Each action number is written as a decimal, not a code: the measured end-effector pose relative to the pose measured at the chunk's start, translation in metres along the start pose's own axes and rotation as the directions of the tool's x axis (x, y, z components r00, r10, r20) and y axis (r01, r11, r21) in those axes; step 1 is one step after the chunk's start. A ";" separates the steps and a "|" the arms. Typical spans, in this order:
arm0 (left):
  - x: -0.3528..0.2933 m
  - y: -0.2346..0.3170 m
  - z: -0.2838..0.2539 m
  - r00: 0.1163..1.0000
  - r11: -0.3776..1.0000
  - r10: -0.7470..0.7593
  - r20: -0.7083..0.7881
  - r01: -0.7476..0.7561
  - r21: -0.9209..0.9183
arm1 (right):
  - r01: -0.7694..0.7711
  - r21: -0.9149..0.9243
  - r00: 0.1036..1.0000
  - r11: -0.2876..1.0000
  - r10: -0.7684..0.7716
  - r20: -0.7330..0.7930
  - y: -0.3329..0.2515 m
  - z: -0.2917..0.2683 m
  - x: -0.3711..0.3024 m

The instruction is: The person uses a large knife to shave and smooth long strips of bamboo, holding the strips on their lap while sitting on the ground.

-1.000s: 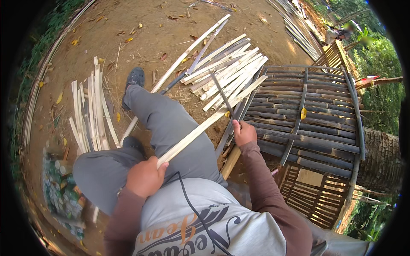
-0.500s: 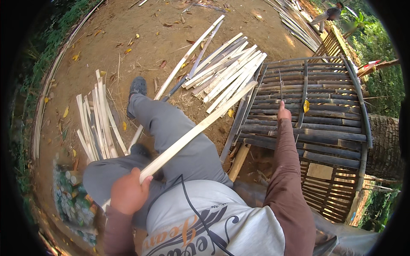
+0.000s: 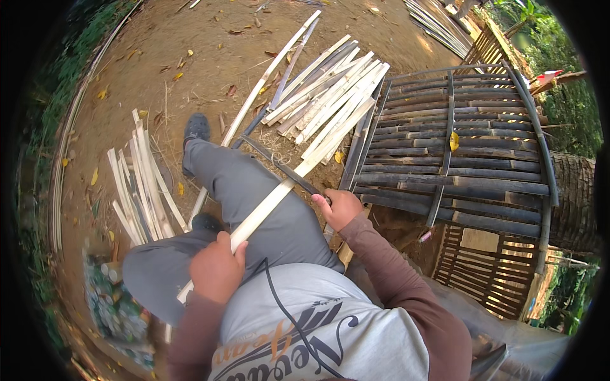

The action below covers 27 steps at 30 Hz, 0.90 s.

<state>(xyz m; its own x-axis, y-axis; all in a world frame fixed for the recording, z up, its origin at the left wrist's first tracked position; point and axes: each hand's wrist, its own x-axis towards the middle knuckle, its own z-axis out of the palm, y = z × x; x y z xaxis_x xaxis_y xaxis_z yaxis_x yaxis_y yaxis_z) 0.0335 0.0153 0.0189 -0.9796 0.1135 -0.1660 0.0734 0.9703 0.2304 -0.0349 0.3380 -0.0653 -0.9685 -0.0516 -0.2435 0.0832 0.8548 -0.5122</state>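
Note:
My left hand (image 3: 217, 268) is closed round a long pale bamboo strip (image 3: 262, 211) that slants across my lap and thigh. The strip's far end reaches toward the stacked strips, and its near end sticks out below my fist. In my right hand (image 3: 340, 211) is the handle of a long knife (image 3: 293, 176) with a narrow dark blade. The blade lies crosswise at the strip, beyond my left hand, with its tip pointing forward and left. Thin curled shavings show near the blade.
A pile of split bamboo strips (image 3: 346, 89) lies ahead, a smaller bundle (image 3: 143, 184) at left. A slatted bamboo bench (image 3: 406, 162) stands at right, before a tree trunk (image 3: 572, 203). Clear bottles (image 3: 117, 305) lie at lower left. Part of another person (image 3: 462, 9) shows far right.
My right hand has swung from over the bench down and left, bringing the knife onto the strip. My left hand has shifted slightly right and forward, still gripping the strip.

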 end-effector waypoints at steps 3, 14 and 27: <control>-0.001 -0.004 0.003 1.000 1.000 0.021 -0.005 -0.021 -0.002 | -0.130 -0.021 0.991 0.991 0.129 -0.044 0.020 0.007 0.017; 0.000 -0.006 0.003 1.000 1.000 0.021 0.017 -0.020 -0.018 | -0.304 -0.043 0.950 0.952 0.300 -0.082 0.039 -0.015 0.050; 0.001 -0.020 -0.014 0.990 0.967 -0.024 0.142 0.059 -0.247 | -0.172 0.079 0.969 0.982 0.183 -0.166 0.027 -0.027 0.044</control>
<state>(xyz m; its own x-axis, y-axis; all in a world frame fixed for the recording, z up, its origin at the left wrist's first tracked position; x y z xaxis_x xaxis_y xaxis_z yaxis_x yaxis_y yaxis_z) 0.0284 -0.0070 0.0276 -0.9444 0.1191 -0.3064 -0.0334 0.8924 0.4500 -0.0813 0.3731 -0.0674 -0.9623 0.1919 -0.1929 0.2665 0.8074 -0.5264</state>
